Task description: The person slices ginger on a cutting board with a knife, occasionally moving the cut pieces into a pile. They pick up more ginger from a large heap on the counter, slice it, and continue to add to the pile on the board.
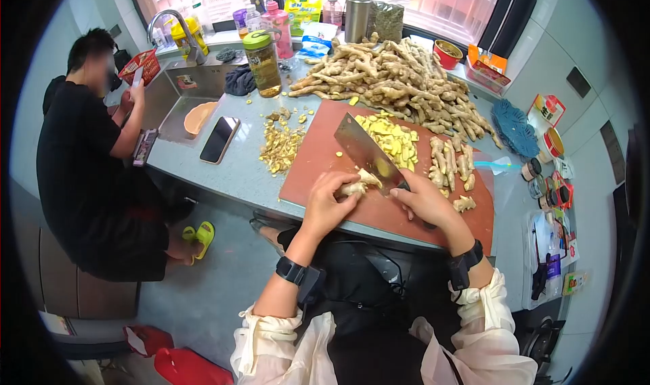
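My left hand (pixel 330 201) is closed around a piece of ginger root (pixel 365 179) on the reddish-brown cutting board (pixel 318 151). In my right hand (pixel 425 199) is the handle of a cleaver (pixel 365 149), whose broad blade slants up and to the left beside the ginger. Behind the blade lies a pile of yellow ginger slices (pixel 393 140). Several ginger pieces (pixel 447 162) rest on the board to the right, with one small knob (pixel 464 204) nearer my right hand. A large heap of whole ginger (pixel 399 77) rises behind the board.
Ginger trimmings (pixel 281 145) lie left of the board, near a phone (pixel 220 140) and a green-lidded bottle (pixel 262 63). A person (pixel 95 155) sits by the sink (pixel 196 87) at left. Small jars (pixel 535 185) and a blue dish (pixel 513 129) stand at right.
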Demonstrator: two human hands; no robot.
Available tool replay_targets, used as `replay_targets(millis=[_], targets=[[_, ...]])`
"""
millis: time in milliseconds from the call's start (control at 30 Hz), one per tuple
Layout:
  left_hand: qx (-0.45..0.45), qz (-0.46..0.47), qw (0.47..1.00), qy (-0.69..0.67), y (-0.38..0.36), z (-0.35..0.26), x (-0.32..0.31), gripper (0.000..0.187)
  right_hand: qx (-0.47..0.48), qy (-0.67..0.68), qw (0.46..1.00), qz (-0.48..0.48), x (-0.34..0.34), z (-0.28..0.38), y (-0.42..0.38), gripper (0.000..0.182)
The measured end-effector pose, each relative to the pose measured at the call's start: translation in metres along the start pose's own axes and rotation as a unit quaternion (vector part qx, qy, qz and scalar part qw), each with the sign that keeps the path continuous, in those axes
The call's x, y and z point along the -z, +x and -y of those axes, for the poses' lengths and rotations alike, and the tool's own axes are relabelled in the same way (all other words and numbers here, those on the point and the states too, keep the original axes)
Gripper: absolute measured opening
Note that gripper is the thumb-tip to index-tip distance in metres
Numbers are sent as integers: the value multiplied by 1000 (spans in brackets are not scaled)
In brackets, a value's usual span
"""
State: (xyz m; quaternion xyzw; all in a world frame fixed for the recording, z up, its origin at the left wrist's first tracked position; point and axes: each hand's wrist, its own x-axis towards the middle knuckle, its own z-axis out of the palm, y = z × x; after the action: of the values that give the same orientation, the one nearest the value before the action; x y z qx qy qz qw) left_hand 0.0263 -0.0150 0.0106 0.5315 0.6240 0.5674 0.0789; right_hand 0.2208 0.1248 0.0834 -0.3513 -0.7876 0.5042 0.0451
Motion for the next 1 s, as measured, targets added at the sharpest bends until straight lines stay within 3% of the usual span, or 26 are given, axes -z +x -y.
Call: replay_targets(millis=[167, 233, 500, 600, 667, 800, 933, 1000], targets=[[18, 5, 1000, 6, -2, 1, -13, 30, 9, -8, 1000, 4, 0, -2, -1, 39], [-1, -24, 993, 115, -2, 12, -12, 28, 14, 1, 1000, -10, 2, -1, -5, 36], [52, -80, 991, 98, -5, 16, 18, 31, 49, 24, 997, -47, 8, 5, -9, 35], [95, -93, 987, 87, -8, 19, 33, 30, 32, 43, 998, 22, 1, 7, -3, 36], [96, -110, 985, 88, -8, 20, 38, 30, 13, -27, 998, 58, -3, 12, 0, 30], [99, -70, 991, 50, -4, 17, 35, 28, 21, -74, 996, 50, 5, 11, 8, 30], [24, 17, 996, 79, 4, 12, 19, 28, 53, -127, 990, -14, 13, 5, 4, 32], [62, 51, 995, 57, 6, 11, 12, 28, 54, -165, 984, -38, 15, 11, -6, 34]])
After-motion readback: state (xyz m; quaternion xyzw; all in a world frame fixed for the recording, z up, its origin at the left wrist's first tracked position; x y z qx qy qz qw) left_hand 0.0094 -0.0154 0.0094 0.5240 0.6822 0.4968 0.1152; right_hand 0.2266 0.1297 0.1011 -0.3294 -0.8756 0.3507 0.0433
